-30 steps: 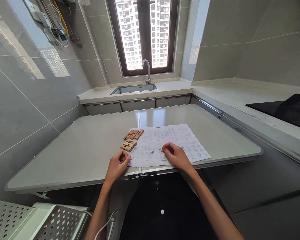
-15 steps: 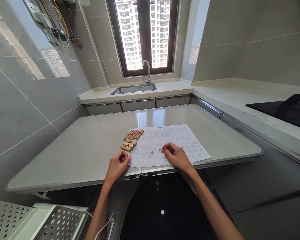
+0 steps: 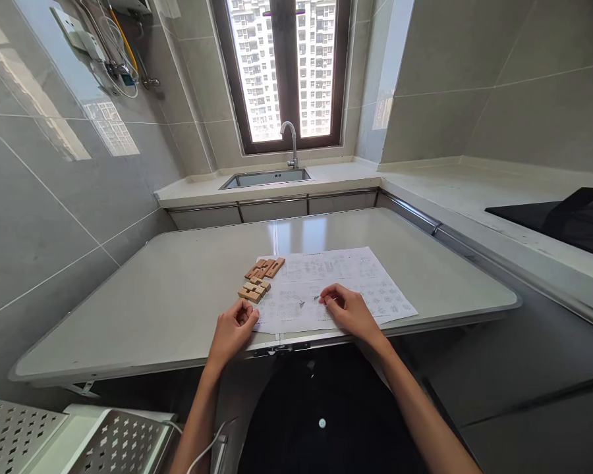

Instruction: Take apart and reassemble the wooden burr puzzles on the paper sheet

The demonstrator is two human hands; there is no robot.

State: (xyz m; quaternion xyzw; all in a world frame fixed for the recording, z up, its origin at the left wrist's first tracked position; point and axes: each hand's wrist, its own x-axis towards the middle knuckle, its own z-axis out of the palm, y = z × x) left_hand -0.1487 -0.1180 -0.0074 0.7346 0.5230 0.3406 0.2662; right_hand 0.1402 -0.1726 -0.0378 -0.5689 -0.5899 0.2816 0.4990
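A large white printed sheet point(image 3: 346, 266) lies on the table, covered with rows of small line diagrams. My right hand point(image 3: 350, 313) rests on the sheet with bent fingers drawn together; its fingertips are beside a small dark figure point(image 3: 316, 297). I see nothing held in it. My left hand point(image 3: 232, 330) is loosely closed by the sheet's lower left corner, at the table's front edge, with no object visible in it. Just beyond it lie several light wooden puzzle blocks point(image 3: 251, 293), notched and set close together. Darker brown notched wooden blocks point(image 3: 267, 268) lie behind those, partly on the sheet.
The white folding table point(image 3: 128, 309) has a centre seam and a metal latch point(image 3: 281, 349) at the front. Behind it are a counter with a sink point(image 3: 267, 178) and a tap point(image 3: 293, 141). A perforated white rack point(image 3: 123, 441) stands at lower left.
The view has tilted very slightly. Both hands, the sheet and the wooden blocks stay where they were.
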